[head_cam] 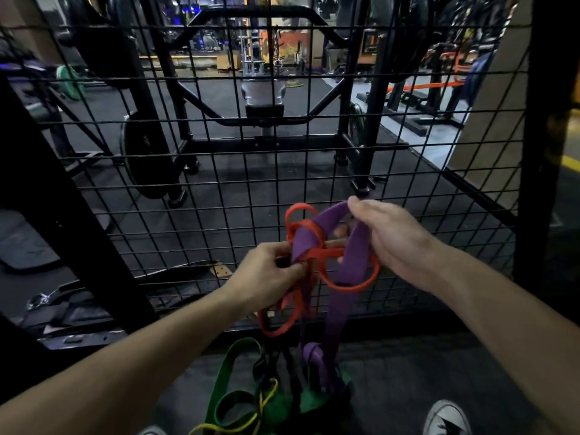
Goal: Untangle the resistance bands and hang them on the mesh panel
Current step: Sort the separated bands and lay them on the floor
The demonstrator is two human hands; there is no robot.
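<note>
A wide purple band (334, 312) and a thin orange-red band (345, 285) are knotted together in front of the black mesh panel (219, 183). My left hand (266, 273) pinches the tangle at its left side. My right hand (386, 237) grips the top loop of the purple band. Both bands hang down toward the floor. There a green band (226, 375), a thin yellow band (251, 416) and a dark band lie in a heap with the purple band's lower end.
The mesh panel stands between thick black posts (539, 152) on the right and a slanted beam (62, 215) on the left. Behind it are a gym rack, weight plates and rubber flooring. My right shoe (445, 417) is near the heap.
</note>
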